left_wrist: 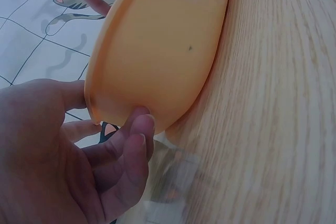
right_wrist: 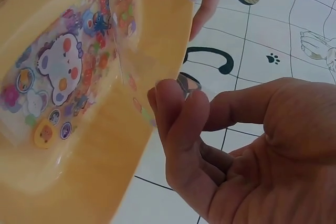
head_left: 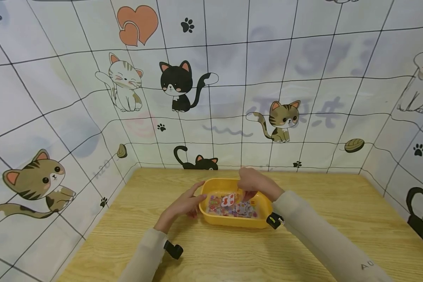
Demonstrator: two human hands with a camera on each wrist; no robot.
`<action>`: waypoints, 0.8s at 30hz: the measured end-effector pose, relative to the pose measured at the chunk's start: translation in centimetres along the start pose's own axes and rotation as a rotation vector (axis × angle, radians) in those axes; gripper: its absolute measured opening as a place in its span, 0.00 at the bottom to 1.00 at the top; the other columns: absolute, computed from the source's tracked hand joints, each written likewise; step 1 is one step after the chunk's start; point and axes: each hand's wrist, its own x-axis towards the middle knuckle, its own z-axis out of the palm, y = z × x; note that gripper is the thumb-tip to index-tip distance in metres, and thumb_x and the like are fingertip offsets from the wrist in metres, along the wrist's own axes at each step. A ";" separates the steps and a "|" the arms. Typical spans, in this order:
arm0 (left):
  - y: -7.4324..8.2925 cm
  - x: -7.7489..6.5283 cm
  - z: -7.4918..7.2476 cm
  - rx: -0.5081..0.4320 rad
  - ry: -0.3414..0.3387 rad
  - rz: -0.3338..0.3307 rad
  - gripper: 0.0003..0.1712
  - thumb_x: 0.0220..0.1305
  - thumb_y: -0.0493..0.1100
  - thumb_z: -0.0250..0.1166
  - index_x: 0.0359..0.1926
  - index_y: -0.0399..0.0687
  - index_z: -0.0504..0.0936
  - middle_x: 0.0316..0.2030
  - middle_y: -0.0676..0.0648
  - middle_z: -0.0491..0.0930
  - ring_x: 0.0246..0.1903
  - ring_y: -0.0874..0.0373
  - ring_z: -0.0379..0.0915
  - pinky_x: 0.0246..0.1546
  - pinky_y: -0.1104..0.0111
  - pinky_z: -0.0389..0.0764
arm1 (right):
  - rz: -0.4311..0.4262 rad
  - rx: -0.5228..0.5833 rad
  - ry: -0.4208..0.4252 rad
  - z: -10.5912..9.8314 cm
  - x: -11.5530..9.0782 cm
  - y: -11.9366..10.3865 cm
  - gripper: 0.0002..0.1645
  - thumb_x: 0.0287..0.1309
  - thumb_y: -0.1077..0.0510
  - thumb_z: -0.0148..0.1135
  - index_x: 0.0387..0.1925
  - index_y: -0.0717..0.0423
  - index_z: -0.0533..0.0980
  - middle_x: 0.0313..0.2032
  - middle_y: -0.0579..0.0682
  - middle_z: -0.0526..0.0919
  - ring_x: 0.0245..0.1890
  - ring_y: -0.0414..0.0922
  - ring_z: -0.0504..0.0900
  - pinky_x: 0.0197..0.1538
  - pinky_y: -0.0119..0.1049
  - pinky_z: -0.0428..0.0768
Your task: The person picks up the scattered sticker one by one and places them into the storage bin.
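A yellow plastic basin (head_left: 229,222) sits on the table with colorful stickers (head_left: 216,209) inside, among them a white bear-shaped one (right_wrist: 62,66). At its left end my left hand (head_left: 185,203) grips the rim, with curled fingers against the outer wall (left_wrist: 157,51). My right hand (head_left: 256,184) is over the basin's far right part. Its thumb and fingers pinch the edge of a clear plastic film (right_wrist: 137,72), which slants down toward the stickers in the right wrist view. The film's full outline is hard to make out.
Around the basin lies a wood-grain table (head_left: 162,184). A white grid-patterned cloth with cartoon cats (head_left: 176,84) hangs behind and at both sides. A blurred, shiny patch (left_wrist: 170,182) shows below the left fingers in the left wrist view.
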 end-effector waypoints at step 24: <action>-0.1 0.0 0.0 -0.005 0.000 0.000 0.39 0.79 0.56 0.55 0.83 0.65 0.49 0.27 0.33 0.83 0.14 0.55 0.77 0.20 0.61 0.85 | 0.038 -0.174 0.070 0.0 1.3 1.0 0.03 0.69 0.68 0.52 0.41 0.65 0.71 0.30 0.59 0.78 0.15 0.46 0.83 0.21 0.36 0.83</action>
